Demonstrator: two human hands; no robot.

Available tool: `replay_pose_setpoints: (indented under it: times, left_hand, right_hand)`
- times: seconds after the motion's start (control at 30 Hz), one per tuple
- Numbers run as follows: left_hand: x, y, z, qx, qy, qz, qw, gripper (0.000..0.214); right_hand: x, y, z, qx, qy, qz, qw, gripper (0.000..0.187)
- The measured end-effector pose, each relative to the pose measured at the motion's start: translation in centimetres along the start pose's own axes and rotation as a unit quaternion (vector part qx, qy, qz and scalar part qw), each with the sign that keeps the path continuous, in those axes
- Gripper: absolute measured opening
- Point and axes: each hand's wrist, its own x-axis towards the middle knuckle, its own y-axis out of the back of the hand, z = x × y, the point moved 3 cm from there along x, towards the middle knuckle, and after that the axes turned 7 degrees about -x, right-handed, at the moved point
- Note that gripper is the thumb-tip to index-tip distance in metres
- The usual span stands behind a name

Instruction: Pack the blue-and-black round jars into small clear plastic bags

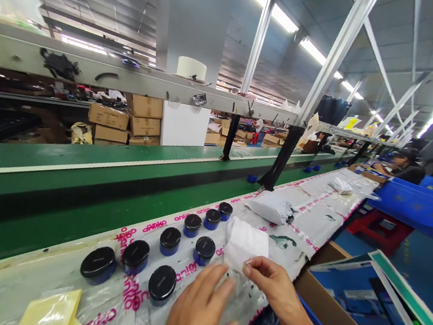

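My left hand (199,312) lies flat with its fingers stretched out, pressing on a clear plastic bag (235,290) at the near edge of the worktable (312,210). My right hand (269,280) pinches the top edge of that bag, just below a white foam pouch (245,241). Several small blue jars with black lids (170,241) stand in two rows to the left of my hands, the nearest one (162,283) a hand's width from my left fingers.
A green conveyor belt (81,178) runs behind the table. A white wrapped packet (270,206) lies farther along. Yellow sheets (53,313) sit at near left. A cardboard box (339,317) and blue bins (418,206) stand right. Another person (406,166) sits far right.
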Motion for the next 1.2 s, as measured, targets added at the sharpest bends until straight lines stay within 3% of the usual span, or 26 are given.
replay_pose_setpoints:
  times: [0.07,0.17,0.3,0.43,0.57,0.67,0.77,0.87,0.93,1.03,1.13,1.2]
  left_hand:
    - [2.1,-2.8,-0.2,0.045,-0.033,-0.048,0.997,0.071]
    - [3.9,-6.8,-1.1,0.113,0.004,-0.084,0.99,0.068]
    - [4.3,-9.9,-1.7,0.133,0.007,-0.1,0.986,0.064]
    - [4.4,-10.5,-1.6,0.137,-0.007,-0.125,0.983,0.06]
    - [5.3,-10.5,-1.6,0.143,-0.006,-0.142,0.979,0.06]
    - [6.0,-10.3,-1.4,0.146,0.004,-0.136,0.98,0.063]
    - [5.8,-9.4,-0.8,0.121,0.0,-0.098,0.988,0.053]
    - [4.5,-6.6,0.1,0.007,0.006,0.009,1.0,0.031]
    - [3.4,-4.0,0.4,-0.14,0.039,0.056,0.988,0.029]
    - [1.6,-0.7,0.0,-0.355,0.151,0.044,0.922,0.03]
    - [-0.4,1.2,-1.3,-0.453,0.281,0.03,0.846,0.022]
    - [-1.8,1.8,-2.3,-0.494,0.314,0.03,0.81,0.021]
  right_hand:
    - [0.0,-0.4,0.6,0.018,-0.014,-0.009,1.0,0.036]
    - [0.0,-0.5,1.7,0.089,-0.056,-0.002,0.994,0.038]
    - [0.3,0.1,2.7,0.238,-0.11,0.041,0.964,0.038]
    - [0.6,2.1,2.2,0.328,-0.094,0.137,0.93,0.033]
    - [0.4,4.7,0.4,0.379,-0.064,0.145,0.912,0.022]
    - [-0.7,6.7,-1.4,0.394,-0.006,0.198,0.897,0.018]
    - [-1.8,6.3,-2.4,0.345,0.02,0.211,0.914,0.019]
    - [-2.8,2.9,-2.3,0.282,-0.009,0.139,0.949,0.029]
    - [-3.5,-0.2,-2.1,0.252,-0.026,0.057,0.966,0.036]
    - [-5.0,-4.6,-2.2,0.258,-0.041,-0.09,0.961,0.038]
    - [-6.0,-7.6,-2.4,0.277,-0.057,-0.205,0.937,0.04]
    - [-6.1,-8.9,-2.5,0.274,-0.07,-0.261,0.923,0.041]
